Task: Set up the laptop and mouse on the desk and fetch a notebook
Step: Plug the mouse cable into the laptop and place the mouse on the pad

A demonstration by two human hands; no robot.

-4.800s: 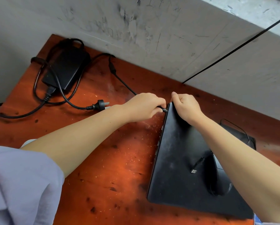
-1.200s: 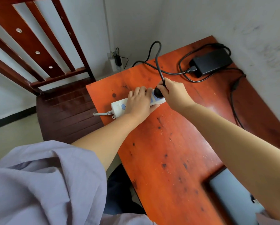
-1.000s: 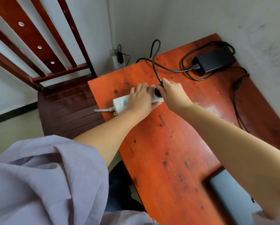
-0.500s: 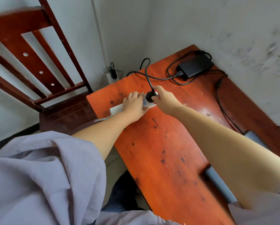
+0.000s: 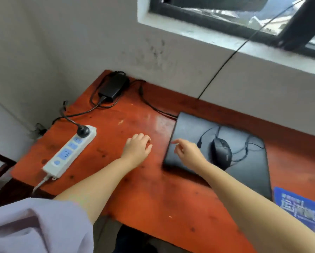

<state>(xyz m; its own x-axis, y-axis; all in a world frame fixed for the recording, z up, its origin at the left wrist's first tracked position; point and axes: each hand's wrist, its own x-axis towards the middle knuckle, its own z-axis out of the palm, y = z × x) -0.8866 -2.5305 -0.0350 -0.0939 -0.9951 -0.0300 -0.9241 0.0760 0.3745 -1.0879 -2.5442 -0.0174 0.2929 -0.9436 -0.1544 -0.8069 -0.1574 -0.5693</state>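
while the power side looks settled, most of the setting up seems left to do. at the far left the white power strip (image 5: 69,150) lies along the desk (image 5: 153,198) edge with a black plug (image 5: 83,131) seated in its top socket, and the cable runs back to the charger brick (image 5: 113,87) near the wall corner; a second lead goes from the brick toward the back edge of the laptop (image 5: 217,157), though whether it is plugged in there cannot be told.

moving right, the left hand (image 5: 137,148) hangs just above or on the bare wood between strip and laptop, fingers loosely curled, holding nothing. the right hand (image 5: 187,152) is over the laptop's near left corner, fingers spread and slightly bent, also empty.

the laptop sits closed and flat on the desk, with the mouse (image 5: 221,152) resting on its lid and its cord looped loosely around it. so, by my reading, the lid has yet to be opened and the mouse moved off and connected. at the right edge a blue printed pad (image 5: 299,209) shows. no notebook is in view.
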